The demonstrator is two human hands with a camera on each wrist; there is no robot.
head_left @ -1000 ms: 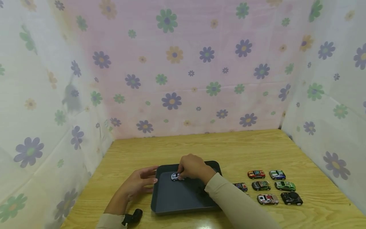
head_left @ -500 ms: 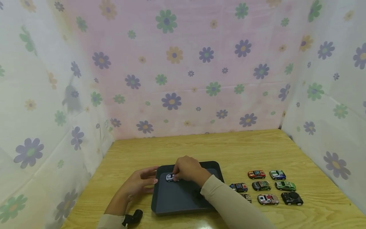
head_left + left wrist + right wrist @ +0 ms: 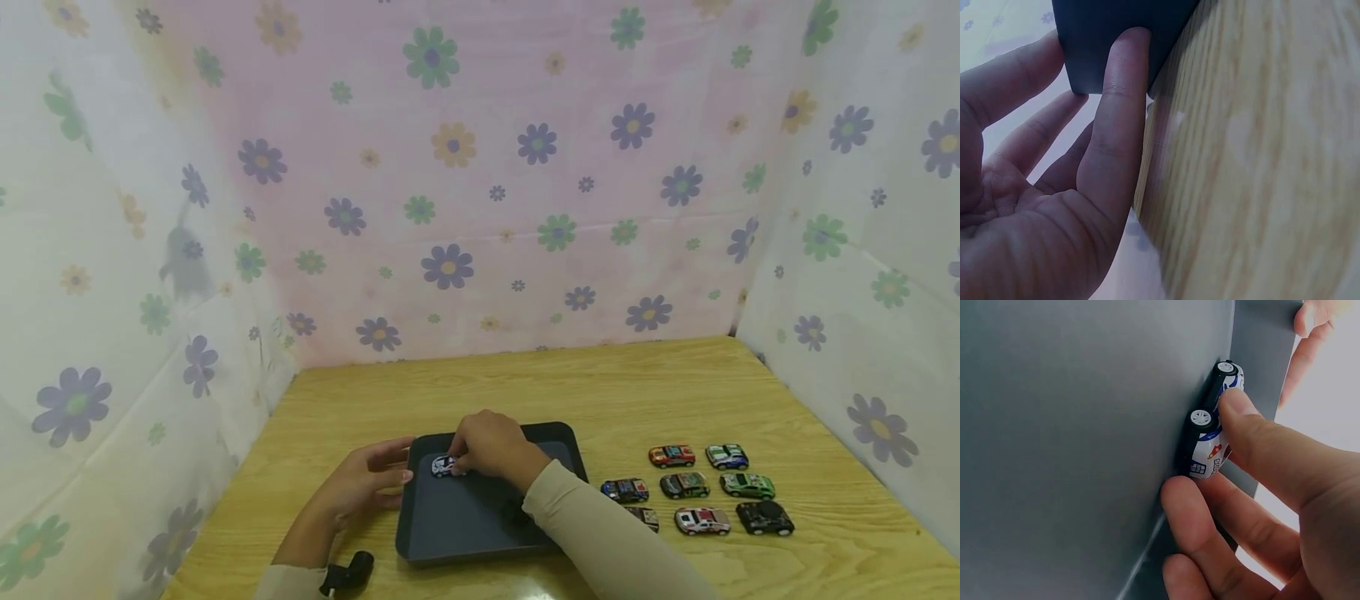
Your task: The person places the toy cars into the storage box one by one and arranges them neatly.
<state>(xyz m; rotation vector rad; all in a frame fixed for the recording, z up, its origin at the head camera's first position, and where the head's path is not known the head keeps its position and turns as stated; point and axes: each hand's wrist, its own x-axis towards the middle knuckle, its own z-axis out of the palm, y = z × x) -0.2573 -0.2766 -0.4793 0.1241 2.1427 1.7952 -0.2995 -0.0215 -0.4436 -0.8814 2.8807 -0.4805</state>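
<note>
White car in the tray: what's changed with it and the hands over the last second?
The white car has moved left in the tray, closer to the tray's left wall, and the right hand went with it. Nothing was let go or newly taken hold of. The left hand stays at the tray's left edge; the tray and the cars on the right stayed put.

Wht/blu car (image 3: 1206,449), dk gry tray (image 3: 457,521), flwr cloth (image 3: 495,229)

Forward-down head view, close-up wrist views, tray (image 3: 457,521) shared
</note>
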